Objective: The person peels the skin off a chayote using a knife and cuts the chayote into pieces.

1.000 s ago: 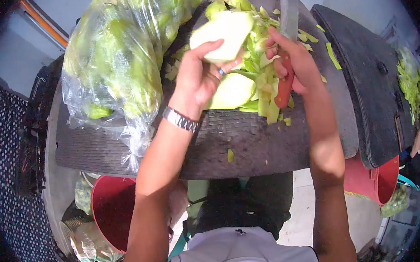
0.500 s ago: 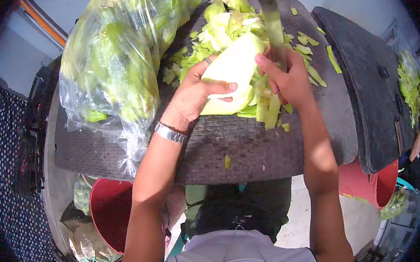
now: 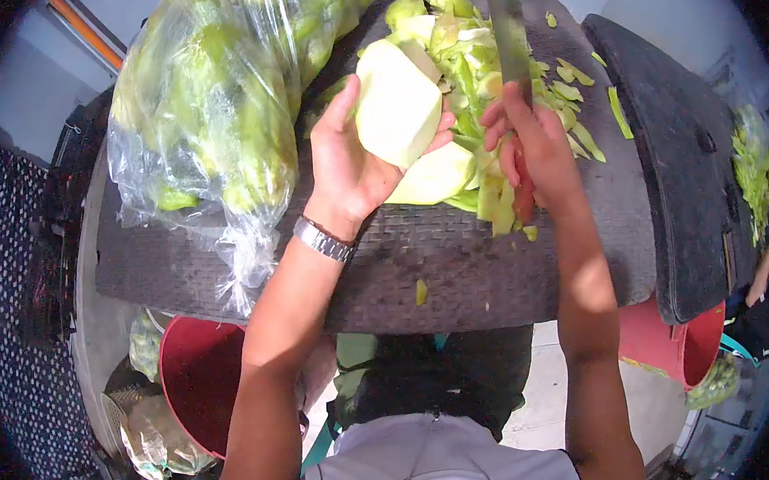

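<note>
A pale peeled fruit [image 3: 399, 103] rests in my left hand [image 3: 357, 162], its thumb on the left side and fingertips showing at the right. My right hand [image 3: 534, 145] is closed round the red handle of a knife [image 3: 509, 31], whose blade points up and away. A second peeled piece [image 3: 434, 176] lies on the dark woven table [image 3: 459, 279], just below the held fruit. Green peelings [image 3: 470, 64] are heaped behind and between my hands. Some strips lie right of the knife.
Clear plastic bag [image 3: 215, 109] of green fruits on the table's left. Dark board or second surface [image 3: 677, 157] at the right, with a bag of greens [image 3: 754, 169] beyond. Red buckets stand below, left [image 3: 200, 378] and right [image 3: 668, 340].
The held fruit has turned in my left hand, whose palm now faces more upward. The knife moved beside the fruit, then a little away to the right.
</note>
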Demonstrator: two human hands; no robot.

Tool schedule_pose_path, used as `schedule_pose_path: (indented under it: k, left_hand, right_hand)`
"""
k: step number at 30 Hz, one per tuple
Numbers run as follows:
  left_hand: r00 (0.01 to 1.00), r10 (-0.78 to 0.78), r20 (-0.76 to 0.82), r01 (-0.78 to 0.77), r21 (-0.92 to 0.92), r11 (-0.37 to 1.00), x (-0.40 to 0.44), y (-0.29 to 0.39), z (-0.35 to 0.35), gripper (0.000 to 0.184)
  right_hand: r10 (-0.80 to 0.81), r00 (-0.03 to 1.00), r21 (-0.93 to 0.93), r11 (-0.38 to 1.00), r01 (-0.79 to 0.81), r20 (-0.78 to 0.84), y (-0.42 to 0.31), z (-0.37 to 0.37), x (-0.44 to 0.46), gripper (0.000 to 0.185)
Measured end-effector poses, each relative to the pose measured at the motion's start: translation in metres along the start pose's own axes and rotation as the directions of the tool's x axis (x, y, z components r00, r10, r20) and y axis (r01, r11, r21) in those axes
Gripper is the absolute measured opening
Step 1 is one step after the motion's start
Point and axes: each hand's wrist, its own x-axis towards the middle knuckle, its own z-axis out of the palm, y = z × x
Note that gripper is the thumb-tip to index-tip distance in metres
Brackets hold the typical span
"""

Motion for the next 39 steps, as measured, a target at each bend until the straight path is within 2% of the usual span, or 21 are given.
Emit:
schedule_pose_path:
  k: [3, 6, 7, 9, 12, 13, 15, 19, 27, 37, 39]
  left_hand:
    - [0.998, 0.040, 0.056, -0.041, 0.010, 0.999, 0.001, 0.004, -0.011, 0.069]
    - [0.976, -0.013, 0.216, 0.012, 0.006, 1.000, 0.000, 0.011, -0.024, 0.065]
    - [0.988, 0.017, 0.150, -0.014, -0.020, 1.000, -0.002, 0.010, -0.020, 0.064]
    - [0.997, 0.074, 0.016, -0.073, -0.069, 0.995, -0.004, 0.004, -0.009, 0.062]
    - [0.995, 0.054, 0.084, -0.045, -0.105, 0.993, -0.004, 0.001, -0.007, 0.061]
    - [0.998, 0.050, 0.045, -0.045, -0.102, 0.994, -0.004, 0.001, -0.006, 0.060]
    - [0.999, 0.042, -0.033, -0.045, -0.098, 0.994, -0.003, 0.001, -0.004, 0.059]
    - [0.997, 0.062, -0.041, -0.065, -0.066, 0.996, -0.003, -0.005, -0.004, 0.055]
    - [0.967, 0.201, -0.158, -0.179, 0.143, 0.974, -0.004, -0.009, 0.006, 0.044]
    - [0.959, 0.232, -0.164, -0.199, 0.197, 0.960, -0.006, -0.008, 0.008, 0.043]
    - [0.957, 0.242, -0.160, -0.208, 0.202, 0.957, -0.006, -0.009, 0.007, 0.042]
  right_hand:
    - [0.072, 0.995, 0.037, 0.996, -0.075, 0.075, -0.011, 0.008, -0.011, 0.051]
    - [0.108, 0.982, -0.104, 0.990, -0.092, 0.152, -0.022, 0.011, -0.026, 0.043]
    - [0.104, 0.986, -0.087, 0.992, -0.093, 0.131, -0.026, 0.015, -0.035, 0.040]
    - [0.097, 0.991, -0.053, 0.994, -0.092, 0.090, -0.030, 0.026, -0.056, 0.045]
    - [0.051, 0.998, -0.054, 0.997, -0.054, -0.041, -0.021, 0.042, -0.089, 0.061]
    - [0.055, 0.998, -0.135, 0.989, -0.060, -0.040, -0.026, 0.046, -0.097, 0.068]
    - [0.063, 0.997, -0.128, 0.989, -0.069, -0.052, -0.022, 0.052, -0.106, 0.069]
    - [0.088, 0.991, -0.194, 0.975, -0.105, -0.097, -0.023, 0.061, -0.114, 0.074]
    - [0.122, 0.985, -0.181, 0.973, -0.144, -0.123, -0.016, 0.066, -0.121, 0.073]
    - [0.112, 0.982, -0.211, 0.967, -0.143, -0.152, -0.012, 0.073, -0.122, 0.068]
    - [0.056, 0.988, -0.266, 0.959, -0.094, -0.146, -0.006, 0.073, -0.122, 0.068]
